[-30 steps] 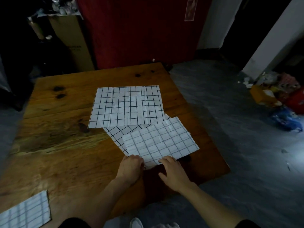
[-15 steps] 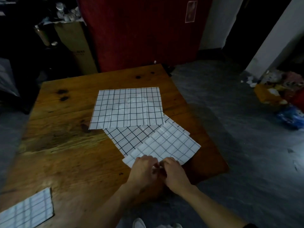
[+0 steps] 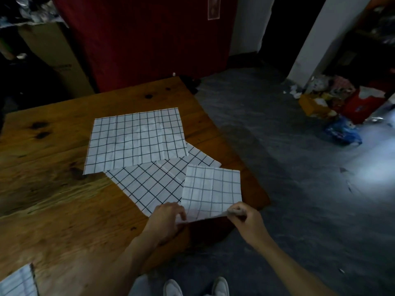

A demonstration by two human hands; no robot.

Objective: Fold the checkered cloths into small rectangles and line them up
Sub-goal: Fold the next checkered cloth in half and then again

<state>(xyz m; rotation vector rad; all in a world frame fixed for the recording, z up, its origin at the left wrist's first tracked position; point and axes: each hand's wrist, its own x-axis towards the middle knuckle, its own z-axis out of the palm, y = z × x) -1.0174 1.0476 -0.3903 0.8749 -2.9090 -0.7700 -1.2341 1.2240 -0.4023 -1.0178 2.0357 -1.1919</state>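
Your left hand (image 3: 168, 218) and right hand (image 3: 245, 216) pinch the soft, light checkered cloth (image 3: 211, 189); keep hold of its near corners.

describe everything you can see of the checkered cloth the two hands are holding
The held cloth is thin white fabric with a dark grid, folded to a rough rectangle with faint creases. The left hand pinches its near left corner and the right hand its near right corner, lifting the near edge so it sags between them. Its far part lies over the diagonal cloth, near the right edge of the wooden table.
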